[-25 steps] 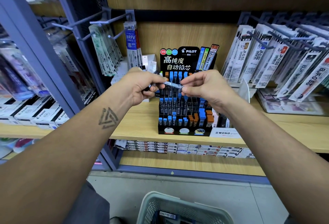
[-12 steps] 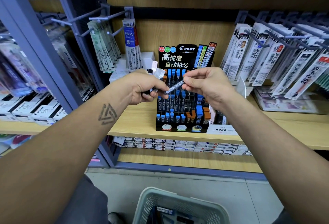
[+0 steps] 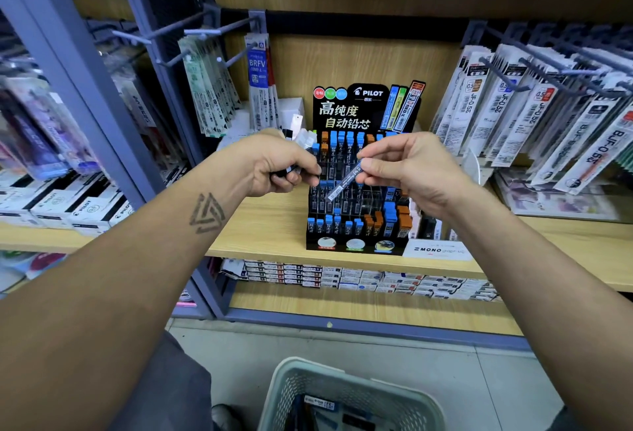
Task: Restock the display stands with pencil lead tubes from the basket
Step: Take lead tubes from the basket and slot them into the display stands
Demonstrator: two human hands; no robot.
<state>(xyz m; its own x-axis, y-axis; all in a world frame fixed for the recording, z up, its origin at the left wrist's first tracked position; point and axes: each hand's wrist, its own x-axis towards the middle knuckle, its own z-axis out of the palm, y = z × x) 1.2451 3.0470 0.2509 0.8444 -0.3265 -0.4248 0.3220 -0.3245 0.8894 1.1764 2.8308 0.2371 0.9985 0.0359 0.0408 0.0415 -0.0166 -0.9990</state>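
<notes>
Before the black display stand [image 3: 356, 191], the right hand [image 3: 407, 170] pinches one lead tube [image 3: 344, 181] tilted; the left hand [image 3: 274, 167] is closed around several more tubes [image 3: 306, 140].

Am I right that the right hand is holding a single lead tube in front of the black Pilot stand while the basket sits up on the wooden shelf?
Not quite: the head view shows the basket down on the floor, below the shelf. The right hand does hold a single lead tube before the Pilot stand.
</notes>
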